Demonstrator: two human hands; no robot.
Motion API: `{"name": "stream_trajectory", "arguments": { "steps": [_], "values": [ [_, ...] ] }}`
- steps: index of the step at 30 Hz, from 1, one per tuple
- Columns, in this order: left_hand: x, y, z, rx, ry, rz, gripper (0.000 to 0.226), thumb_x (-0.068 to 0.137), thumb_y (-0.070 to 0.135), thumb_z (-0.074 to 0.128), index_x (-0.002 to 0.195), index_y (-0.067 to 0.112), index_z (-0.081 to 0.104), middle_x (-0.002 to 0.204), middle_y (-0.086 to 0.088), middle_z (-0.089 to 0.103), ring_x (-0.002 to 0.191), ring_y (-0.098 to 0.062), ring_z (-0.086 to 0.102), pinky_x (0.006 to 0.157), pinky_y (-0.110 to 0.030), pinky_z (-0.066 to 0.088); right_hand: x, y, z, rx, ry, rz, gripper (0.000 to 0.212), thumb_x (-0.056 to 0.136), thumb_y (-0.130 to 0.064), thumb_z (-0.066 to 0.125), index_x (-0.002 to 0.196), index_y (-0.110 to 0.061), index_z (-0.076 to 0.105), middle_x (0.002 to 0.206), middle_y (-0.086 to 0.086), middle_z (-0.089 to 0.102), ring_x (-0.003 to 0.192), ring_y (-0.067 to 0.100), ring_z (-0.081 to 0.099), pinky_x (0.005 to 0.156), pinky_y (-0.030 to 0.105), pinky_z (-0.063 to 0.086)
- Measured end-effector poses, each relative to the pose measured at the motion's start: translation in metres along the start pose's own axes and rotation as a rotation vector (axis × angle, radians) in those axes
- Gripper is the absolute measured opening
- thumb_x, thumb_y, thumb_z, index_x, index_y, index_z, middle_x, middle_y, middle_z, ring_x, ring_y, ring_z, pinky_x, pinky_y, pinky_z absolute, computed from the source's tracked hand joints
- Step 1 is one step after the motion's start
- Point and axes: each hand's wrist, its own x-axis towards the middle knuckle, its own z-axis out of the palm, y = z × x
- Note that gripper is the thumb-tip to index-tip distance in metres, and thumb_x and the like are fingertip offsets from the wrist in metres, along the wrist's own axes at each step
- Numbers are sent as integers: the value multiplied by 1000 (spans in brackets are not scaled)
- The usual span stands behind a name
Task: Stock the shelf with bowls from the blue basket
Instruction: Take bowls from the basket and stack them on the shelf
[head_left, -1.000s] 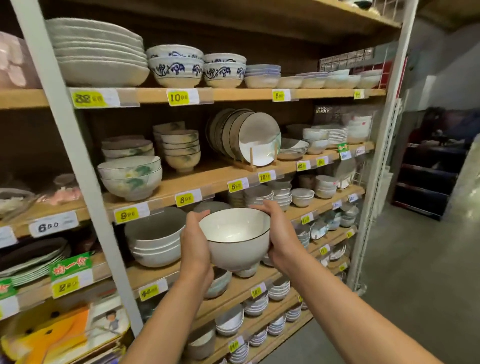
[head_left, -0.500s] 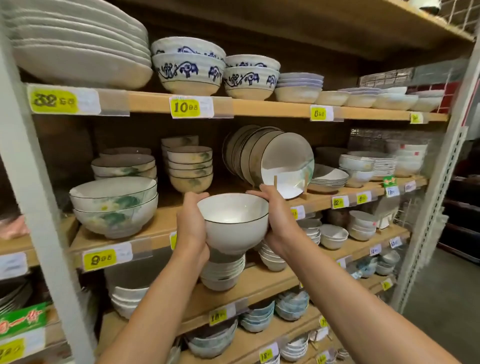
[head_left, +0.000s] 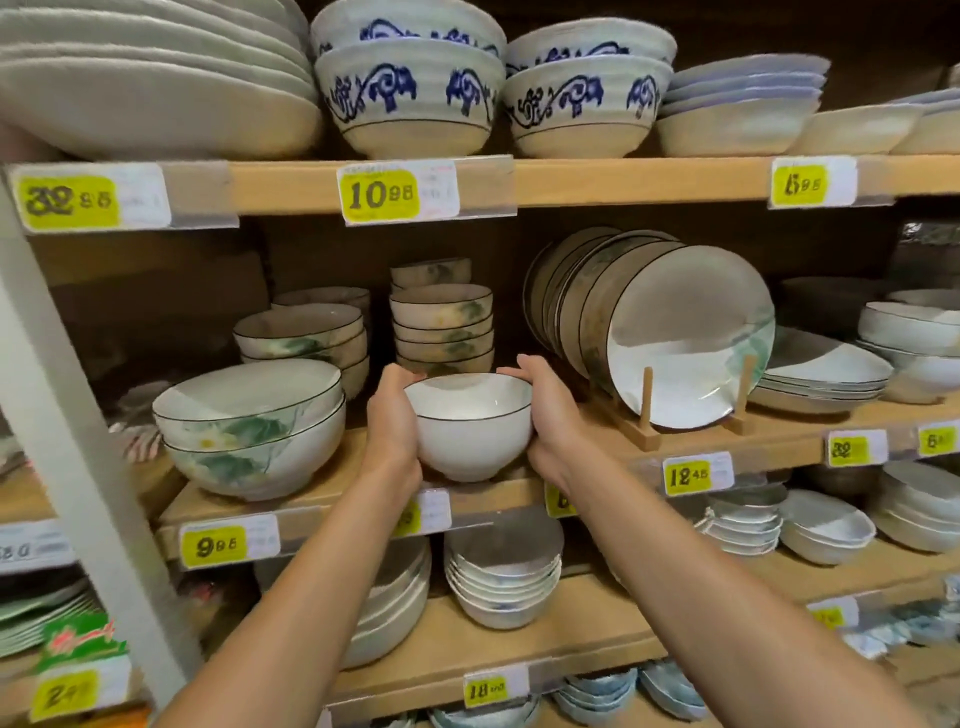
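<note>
A white bowl with a thin dark rim (head_left: 470, 431) is upright at the front edge of the middle wooden shelf (head_left: 332, 483). My left hand (head_left: 392, 421) grips its left side and my right hand (head_left: 550, 415) grips its right side. I cannot tell whether its foot touches the shelf board. Right behind it stands a stack of small green-patterned bowls (head_left: 441, 325). The blue basket is out of view.
Two large green-leaf bowls (head_left: 249, 426) sit just left of my hands. A wooden rack of upright plates (head_left: 670, 332) stands to the right. Blue-patterned bowls (head_left: 410, 88) fill the shelf above, stacked bowls (head_left: 504, 577) the shelf below. A white upright post (head_left: 67, 426) runs at left.
Both hands have lifted the bowl from in front of the lower shelf up and forward to the middle shelf. The view has closed in on the shelves.
</note>
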Motion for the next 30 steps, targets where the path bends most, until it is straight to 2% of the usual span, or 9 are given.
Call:
{"name": "stream_trajectory", "arguments": {
  "steps": [3,7,11,13,15,17,22,26,30],
  "values": [
    [10,-1,1,22,60,8,35,70,34,47,91,12,63,93,-15,71,88,-32,65,77,-40,50,25,7,1,21,-77,19,28,91,-40,50,86,-19,69,76,2,75,80,19,69,65,30,53],
    [17,-1,3,45,100,13,42,68,35,48,98,11,65,110,-21,70,107,-38,64,93,-48,49,44,14,-3,30,-174,30,27,91,-38,52,99,-19,69,83,0,76,88,18,70,73,31,53],
    [11,-10,-2,3,195,66,24,85,35,48,86,17,65,91,-7,71,96,-26,63,90,-45,49,57,11,-10,59,-257,62,26,89,-35,54,96,-18,72,91,3,76,94,20,70,86,37,54],
    [-1,-19,-1,-36,254,150,35,77,40,53,103,18,62,99,0,64,98,-17,58,82,-36,47,65,2,-6,74,-263,108,24,91,-31,53,98,-17,71,94,7,76,97,24,70,90,39,53],
    [-12,-32,7,33,263,177,67,70,44,57,134,28,45,115,9,56,103,-7,55,79,-25,43,71,-6,1,55,-288,175,28,94,-29,51,109,-14,68,100,11,75,100,28,69,95,42,51],
    [-19,-41,15,69,265,196,72,74,38,61,141,39,33,116,15,54,103,-2,53,75,-22,42,72,-10,5,40,-332,217,31,96,-28,50,117,-11,66,106,12,73,103,29,68,98,43,50],
    [-4,-18,4,-40,205,104,44,75,4,40,110,15,65,107,-5,69,99,-24,62,78,-33,50,67,-2,-10,72,-337,199,22,94,-20,51,104,-9,67,97,10,72,93,24,67,90,40,54],
    [9,-4,-6,-76,86,-34,39,70,5,33,86,10,68,80,-5,75,68,-21,69,54,-24,53,60,2,-17,84,-340,203,15,92,-15,54,96,-8,67,87,9,66,83,21,62,85,39,55],
    [11,-3,-8,-64,-4,-59,40,64,6,34,85,9,69,82,-6,75,69,-22,71,60,-26,54,57,2,-18,69,-340,193,23,92,-18,55,107,-6,67,86,6,70,85,18,65,86,38,56]
  ]
}}
